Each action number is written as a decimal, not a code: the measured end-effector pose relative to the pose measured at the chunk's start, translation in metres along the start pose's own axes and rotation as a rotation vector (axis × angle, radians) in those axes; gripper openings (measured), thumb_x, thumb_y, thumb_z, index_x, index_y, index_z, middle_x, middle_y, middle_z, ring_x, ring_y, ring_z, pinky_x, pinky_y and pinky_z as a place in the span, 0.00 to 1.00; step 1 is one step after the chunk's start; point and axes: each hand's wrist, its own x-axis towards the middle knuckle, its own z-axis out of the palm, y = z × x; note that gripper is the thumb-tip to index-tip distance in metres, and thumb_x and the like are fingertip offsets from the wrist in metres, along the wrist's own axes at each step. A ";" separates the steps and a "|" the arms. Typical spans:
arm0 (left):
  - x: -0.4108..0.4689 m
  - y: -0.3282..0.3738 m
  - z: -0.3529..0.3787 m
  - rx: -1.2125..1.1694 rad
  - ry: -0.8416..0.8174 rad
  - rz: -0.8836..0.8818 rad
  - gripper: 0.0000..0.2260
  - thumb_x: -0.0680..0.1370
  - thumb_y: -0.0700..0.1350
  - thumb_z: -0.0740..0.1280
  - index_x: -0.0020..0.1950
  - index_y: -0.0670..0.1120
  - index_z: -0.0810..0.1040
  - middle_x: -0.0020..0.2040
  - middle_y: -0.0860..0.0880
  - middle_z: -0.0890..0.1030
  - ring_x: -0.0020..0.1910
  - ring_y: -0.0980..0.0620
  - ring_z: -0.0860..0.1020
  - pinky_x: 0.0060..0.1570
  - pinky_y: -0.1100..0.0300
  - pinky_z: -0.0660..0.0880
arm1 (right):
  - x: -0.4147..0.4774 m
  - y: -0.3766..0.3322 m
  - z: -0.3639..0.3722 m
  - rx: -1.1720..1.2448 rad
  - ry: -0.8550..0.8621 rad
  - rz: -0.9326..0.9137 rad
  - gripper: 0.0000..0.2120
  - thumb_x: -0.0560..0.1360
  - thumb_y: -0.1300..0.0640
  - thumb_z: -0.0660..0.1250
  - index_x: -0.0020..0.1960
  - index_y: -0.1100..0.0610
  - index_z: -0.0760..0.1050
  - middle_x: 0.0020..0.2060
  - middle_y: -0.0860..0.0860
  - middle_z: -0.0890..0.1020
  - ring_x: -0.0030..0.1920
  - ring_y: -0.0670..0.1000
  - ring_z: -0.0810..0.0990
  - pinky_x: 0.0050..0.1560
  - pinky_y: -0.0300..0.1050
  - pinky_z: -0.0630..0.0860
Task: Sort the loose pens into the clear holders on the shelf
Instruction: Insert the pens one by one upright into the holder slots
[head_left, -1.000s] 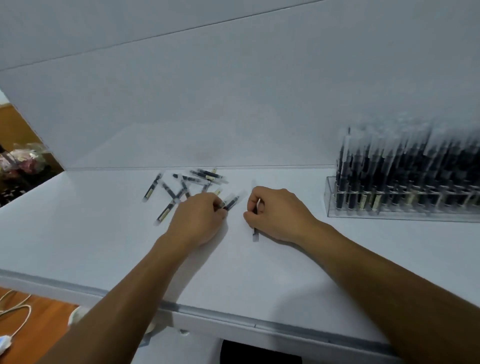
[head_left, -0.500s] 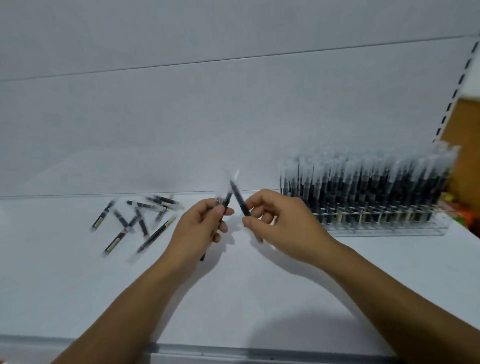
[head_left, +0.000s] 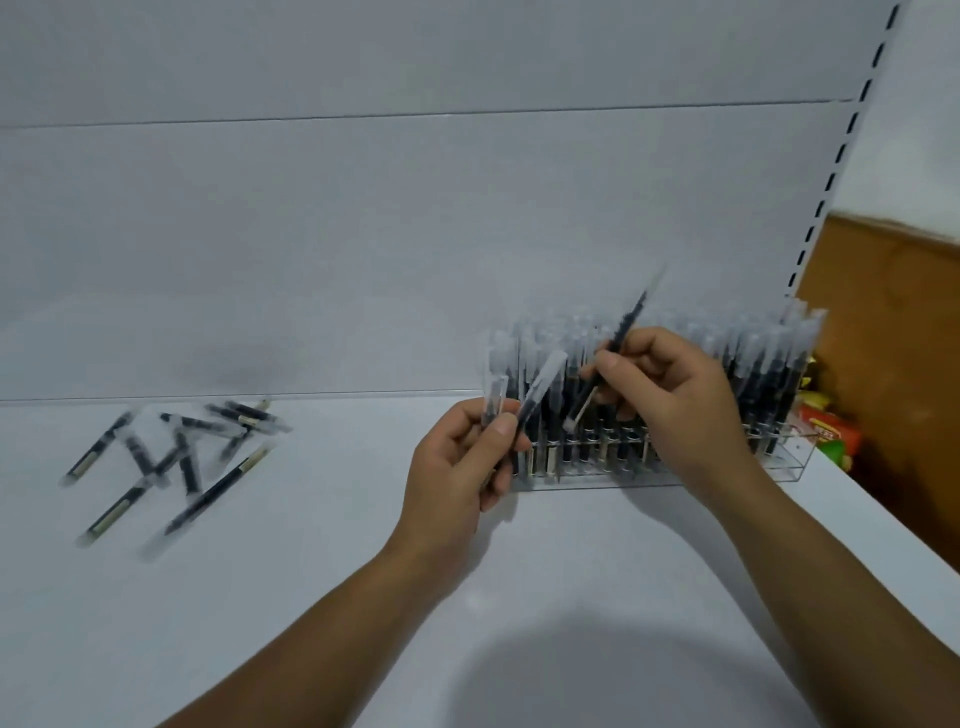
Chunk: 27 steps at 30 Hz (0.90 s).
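Nearly full, clear holder (head_left: 790, 469) (pens (head_left: 763, 366) upright)

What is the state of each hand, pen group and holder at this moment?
Left hand: grips two pens, roughly upright.
Right hand: pinches one tilted pen.
Clear holder: crowded with upright pens.
Loose pens: lying scattered on the shelf.

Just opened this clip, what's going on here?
A person is sorting pens on a white shelf. The left hand grips two pens, caps up, in front of the clear holder, which is packed with upright pens. The right hand pinches one tilted pen over the holder. A pile of loose pens lies to the left, not yet sorted.
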 end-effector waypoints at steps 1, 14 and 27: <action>-0.001 -0.002 0.000 -0.016 -0.008 0.010 0.11 0.72 0.46 0.68 0.51 0.43 0.79 0.34 0.48 0.79 0.26 0.57 0.68 0.25 0.68 0.64 | -0.001 0.002 0.000 -0.019 0.003 -0.001 0.06 0.76 0.62 0.68 0.43 0.53 0.77 0.38 0.52 0.85 0.37 0.47 0.84 0.36 0.34 0.77; -0.001 -0.007 0.002 0.025 -0.037 0.040 0.11 0.72 0.44 0.66 0.53 0.42 0.77 0.33 0.49 0.79 0.26 0.58 0.69 0.26 0.69 0.66 | -0.005 0.017 0.000 -0.493 -0.060 0.028 0.04 0.72 0.50 0.74 0.42 0.47 0.79 0.33 0.42 0.80 0.34 0.40 0.77 0.38 0.35 0.74; -0.003 -0.009 0.002 0.049 -0.029 0.047 0.10 0.72 0.45 0.67 0.52 0.43 0.76 0.35 0.48 0.79 0.27 0.57 0.70 0.26 0.69 0.67 | -0.008 0.013 -0.005 -0.752 -0.198 0.125 0.09 0.70 0.41 0.72 0.36 0.44 0.78 0.26 0.43 0.78 0.28 0.41 0.74 0.33 0.39 0.69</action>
